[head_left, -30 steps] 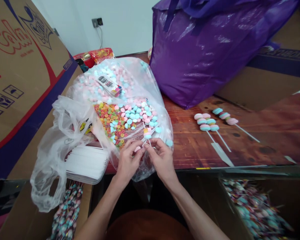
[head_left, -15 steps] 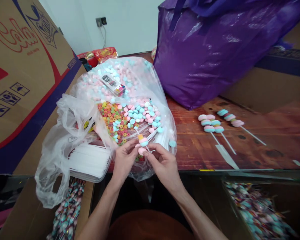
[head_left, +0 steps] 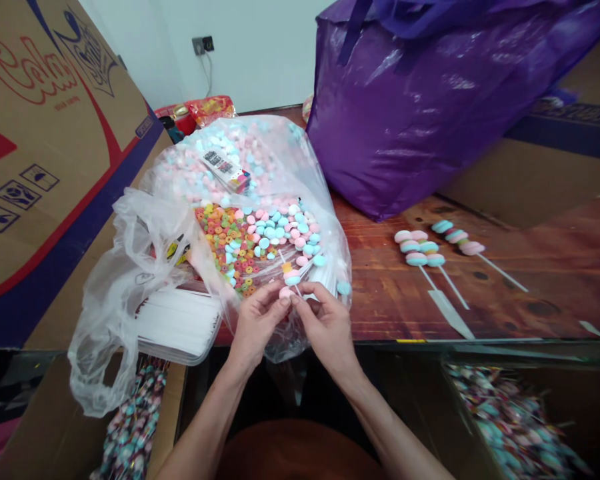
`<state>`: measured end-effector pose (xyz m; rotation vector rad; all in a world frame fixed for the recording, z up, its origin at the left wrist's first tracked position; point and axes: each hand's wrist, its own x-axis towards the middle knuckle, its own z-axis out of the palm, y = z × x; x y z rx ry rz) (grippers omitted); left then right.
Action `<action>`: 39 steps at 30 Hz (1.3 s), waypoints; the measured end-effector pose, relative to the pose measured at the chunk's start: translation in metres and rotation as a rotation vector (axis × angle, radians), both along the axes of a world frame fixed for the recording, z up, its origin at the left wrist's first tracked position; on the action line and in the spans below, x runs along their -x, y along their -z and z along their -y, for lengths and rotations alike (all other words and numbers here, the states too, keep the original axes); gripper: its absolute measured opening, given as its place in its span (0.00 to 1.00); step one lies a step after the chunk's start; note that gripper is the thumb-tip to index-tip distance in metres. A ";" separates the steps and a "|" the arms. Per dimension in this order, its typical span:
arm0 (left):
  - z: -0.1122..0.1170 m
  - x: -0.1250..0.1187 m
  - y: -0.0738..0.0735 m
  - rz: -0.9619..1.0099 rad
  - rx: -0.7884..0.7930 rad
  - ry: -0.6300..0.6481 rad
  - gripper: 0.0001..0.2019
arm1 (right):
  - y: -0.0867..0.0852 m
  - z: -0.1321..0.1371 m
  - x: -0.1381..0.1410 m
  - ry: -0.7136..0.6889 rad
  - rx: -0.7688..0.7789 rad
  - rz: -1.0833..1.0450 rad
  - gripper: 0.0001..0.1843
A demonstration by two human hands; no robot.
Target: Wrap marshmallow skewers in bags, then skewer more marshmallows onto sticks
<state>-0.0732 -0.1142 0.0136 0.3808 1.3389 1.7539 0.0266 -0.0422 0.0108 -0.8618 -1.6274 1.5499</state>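
Note:
In front of me a thin white stick carries an orange gummy ring and a pink-and-blue marshmallow [head_left: 292,277]. Its lower end runs into the fingers of my right hand [head_left: 327,327], which are closed in a pinch. My left hand [head_left: 255,323] has thumb and forefinger pinched on a loose pink marshmallow [head_left: 287,293], right beside the stick. The fingertips of both hands nearly meet there. Just beyond them, loose pink and blue marshmallows [head_left: 275,231] and colourful gummy rings [head_left: 220,230] lie on clear plastic.
A big bag of marshmallows [head_left: 280,157] lies behind, with white sticks [head_left: 177,323] in a tub at left. Finished marshmallow skewers [head_left: 420,247] rest at right. A purple bag [head_left: 405,113] and a cardboard box [head_left: 55,167] flank the table; open boxes of wrapped sweets [head_left: 515,420] stand below.
The pink marshmallow has moved up slightly, and the fingertips of both hands have come closer together around it. The stick has shifted a little to the right.

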 end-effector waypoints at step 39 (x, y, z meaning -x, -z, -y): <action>-0.005 0.033 0.013 -0.492 0.039 -0.274 0.10 | 0.001 0.008 -0.019 -0.217 -0.067 0.196 0.16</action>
